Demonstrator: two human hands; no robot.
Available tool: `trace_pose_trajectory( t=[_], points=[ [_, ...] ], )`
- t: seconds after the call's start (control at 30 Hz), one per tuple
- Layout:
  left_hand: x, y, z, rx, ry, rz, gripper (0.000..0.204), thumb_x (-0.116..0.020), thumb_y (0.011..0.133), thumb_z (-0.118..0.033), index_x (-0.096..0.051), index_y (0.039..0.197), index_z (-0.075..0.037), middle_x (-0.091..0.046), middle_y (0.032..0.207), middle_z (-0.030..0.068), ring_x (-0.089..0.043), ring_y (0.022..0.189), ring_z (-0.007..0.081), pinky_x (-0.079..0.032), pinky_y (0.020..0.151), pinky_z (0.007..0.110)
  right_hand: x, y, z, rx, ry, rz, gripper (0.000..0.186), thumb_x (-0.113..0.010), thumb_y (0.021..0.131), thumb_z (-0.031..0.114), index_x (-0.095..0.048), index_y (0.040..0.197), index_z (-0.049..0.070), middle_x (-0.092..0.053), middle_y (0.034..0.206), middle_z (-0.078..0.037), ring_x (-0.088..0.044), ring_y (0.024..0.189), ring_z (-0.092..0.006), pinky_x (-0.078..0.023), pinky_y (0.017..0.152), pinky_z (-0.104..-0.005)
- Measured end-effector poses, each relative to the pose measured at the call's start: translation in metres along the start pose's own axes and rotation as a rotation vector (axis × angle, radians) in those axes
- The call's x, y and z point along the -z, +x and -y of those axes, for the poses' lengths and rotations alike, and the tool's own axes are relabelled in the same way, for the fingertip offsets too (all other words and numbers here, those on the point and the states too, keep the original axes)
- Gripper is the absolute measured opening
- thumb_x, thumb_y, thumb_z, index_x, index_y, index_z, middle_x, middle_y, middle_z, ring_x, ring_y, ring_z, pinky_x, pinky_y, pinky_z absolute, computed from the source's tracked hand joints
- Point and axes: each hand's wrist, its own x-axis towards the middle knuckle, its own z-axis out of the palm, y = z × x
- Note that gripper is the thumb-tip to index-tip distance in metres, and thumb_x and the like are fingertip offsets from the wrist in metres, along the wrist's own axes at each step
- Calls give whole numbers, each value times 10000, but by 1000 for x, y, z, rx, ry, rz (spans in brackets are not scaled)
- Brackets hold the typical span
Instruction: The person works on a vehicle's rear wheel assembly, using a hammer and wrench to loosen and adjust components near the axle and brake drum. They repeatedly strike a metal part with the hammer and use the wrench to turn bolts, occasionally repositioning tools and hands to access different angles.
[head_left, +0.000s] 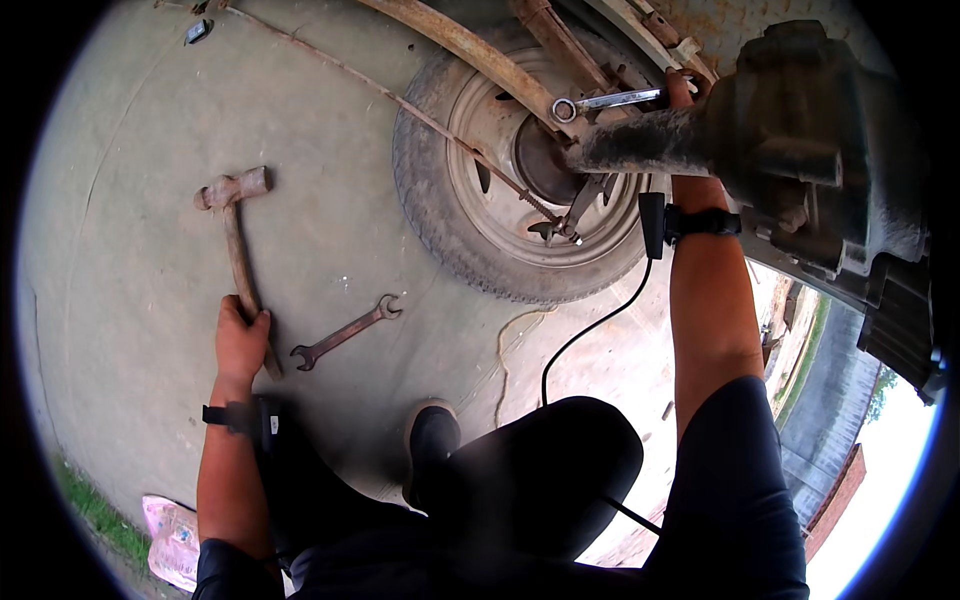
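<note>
My left hand [240,342] is closed round the lower part of the wooden handle of a hammer [238,250]. The hammer's rusty head points away from me, over the concrete. Reaching up past a dark axle tube [645,143], my right hand [684,90] shows only in part, its fingers closed at the near end of a shiny ring spanner [622,99]. The spanner's ring end lies by the rusty bar and axle in front of the wheel. The axle hides much of that hand. A rusty open-ended spanner [346,333] lies on the ground, right of the hammer handle.
A wheel with a worn tyre [430,190] stands ahead, crossed by a thin rusty rod [400,103]. The bulky dark axle housing [800,130] hangs at upper right. A black cable [575,340] runs from my right wrist. A pink bag [172,540] lies at lower left.
</note>
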Motion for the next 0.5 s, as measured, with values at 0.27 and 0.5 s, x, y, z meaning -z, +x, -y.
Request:
trace_pose_trajectory(
  t=[0.27,0.5],
  points=[
    [5,-28,-37,-445,263,-246,392,-725,785,-86,-570,1142,-29,-566,1096,190,-559,1021,393,-468,885,456,-70,-3,-24,-145,216,-164,453,-721,874,300,-592,1283,155,-572,1228,-158,-529,1141,-289,-399,1012,-403],
    [-26,-53,-58,-604,461,223,369,-808,717,-239,-634,996,-71,-581,1026,116,-577,1018,324,-492,865,423,-45,2,-20,94,-229,-25,412,-648,934,280,-585,1327,173,-581,1223,-132,-520,1172,-280,-384,1030,-412]
  ],
)
